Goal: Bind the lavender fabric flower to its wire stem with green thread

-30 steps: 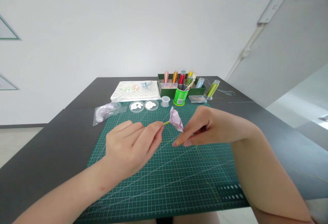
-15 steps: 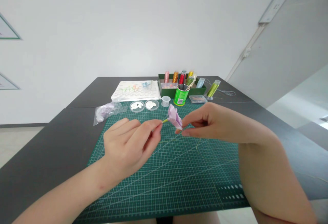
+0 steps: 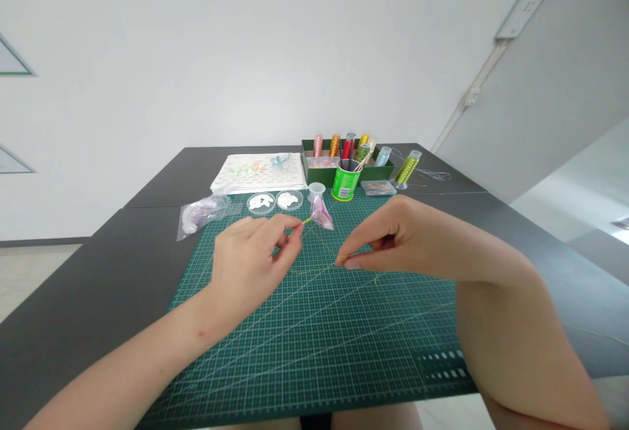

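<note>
Between thumb and forefinger, my left hand (image 3: 258, 246) pinches the green stem of a pale purple artificial flower (image 3: 322, 213), whose bloom points to the right. My right hand (image 3: 381, 236) is closed in a pinch on a thin yellow-green thread (image 3: 314, 271), to the right of and below the bloom. The thread runs left from its fingertips toward my left hand. Both hands are above a green cutting mat (image 3: 314, 345) with a white grid. The bloom and my right fingertips are apart.
Behind the hands stand a green can (image 3: 346, 182) of tools, a dark green box (image 3: 319, 176) with thread spools, and a yellow-green spool (image 3: 407, 168). Two dishes of white pieces (image 3: 261, 203), a small clear cup (image 3: 316, 190), a plastic bag (image 3: 204, 214) and white sheets (image 3: 260, 181) lie further left.
The flower has moved a little left and up with my left hand, its bloom turning downward. My right fingertips have moved down, away from the petals, and the thread now shows at them.
</note>
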The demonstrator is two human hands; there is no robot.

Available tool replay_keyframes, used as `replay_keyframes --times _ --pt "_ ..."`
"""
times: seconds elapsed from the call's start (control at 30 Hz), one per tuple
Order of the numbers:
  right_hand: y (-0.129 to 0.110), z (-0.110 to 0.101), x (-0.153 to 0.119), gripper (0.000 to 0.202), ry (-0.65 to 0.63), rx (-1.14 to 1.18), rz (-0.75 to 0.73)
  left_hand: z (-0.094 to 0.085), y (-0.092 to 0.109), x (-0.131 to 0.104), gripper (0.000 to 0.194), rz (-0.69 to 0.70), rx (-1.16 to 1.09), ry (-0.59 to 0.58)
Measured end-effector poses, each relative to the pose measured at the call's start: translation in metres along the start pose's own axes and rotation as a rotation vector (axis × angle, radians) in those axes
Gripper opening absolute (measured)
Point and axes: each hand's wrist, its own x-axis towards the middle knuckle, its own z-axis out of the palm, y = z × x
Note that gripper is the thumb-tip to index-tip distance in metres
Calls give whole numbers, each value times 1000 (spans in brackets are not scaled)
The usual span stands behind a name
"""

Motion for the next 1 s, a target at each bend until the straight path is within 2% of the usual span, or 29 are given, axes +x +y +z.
replay_keyframes --times 0.17,0.33,0.43,0.53,0.77,1.0 --pt "-11 3 -8 14 164 -26 -136 4 -2 -2 21 67 78 -64" --pt "-18 15 0 15 357 344 -148 2 6 -5 29 249 87 -110" --pt "-12 22 13 10 513 535 -148 -3 14 -6 25 303 39 -115" --pt "-4 24 25 5 603 619 -164 -10 19 -6 23 336 24 -109" --pt "9 22 36 6 602 618 -138 -23 28 -5 23 338 13 -112" --pt "19 21 42 16 435 529 -58 -38 31 -3 12 326 -14 -89"
